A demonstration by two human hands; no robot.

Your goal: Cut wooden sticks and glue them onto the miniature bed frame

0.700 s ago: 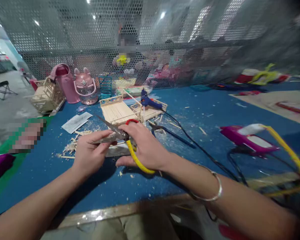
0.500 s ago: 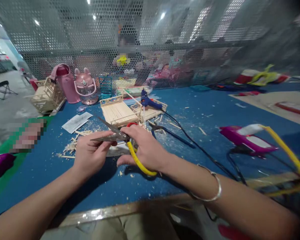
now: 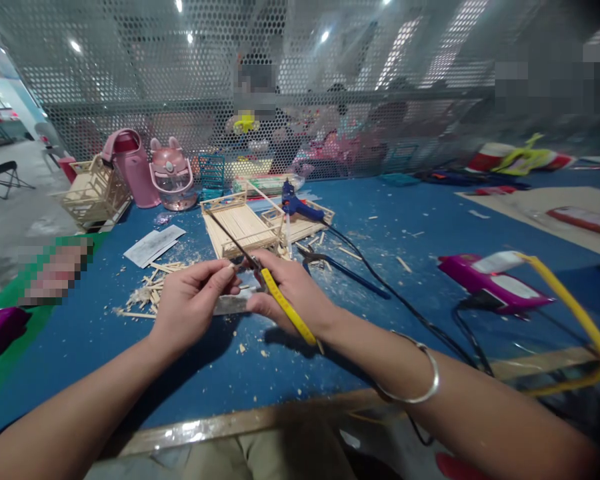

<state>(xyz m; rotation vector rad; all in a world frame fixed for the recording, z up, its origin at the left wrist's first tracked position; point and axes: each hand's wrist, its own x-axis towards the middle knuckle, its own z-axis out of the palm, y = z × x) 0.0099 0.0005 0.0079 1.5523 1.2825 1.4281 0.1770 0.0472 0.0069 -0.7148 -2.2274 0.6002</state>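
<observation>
My right hand (image 3: 295,293) grips the yellow-handled scissors (image 3: 279,301), whose thin blades point up and left over a wooden stick frame (image 3: 240,228). My left hand (image 3: 187,303) is pinched at the fingertips right beside the blades, on a small piece I cannot make out. Both hands hover over the blue tabletop (image 3: 380,220), above a flat pale piece (image 3: 230,305) lying on it. A silver bangle (image 3: 423,377) circles my right wrist.
A blue glue gun (image 3: 300,205) rests on a second stick frame with its black cord running right. Stick offcuts (image 3: 147,290) litter the left. A stick basket (image 3: 93,190), pink bottles (image 3: 173,177), white paper (image 3: 153,243) and a purple device (image 3: 490,280) with yellow hose stand around. People sit behind the mesh screen.
The scissors have turned edge-on, so the red handle loop no longer shows and the blades look thin. My left fingers moved up to pinch beside the blades.
</observation>
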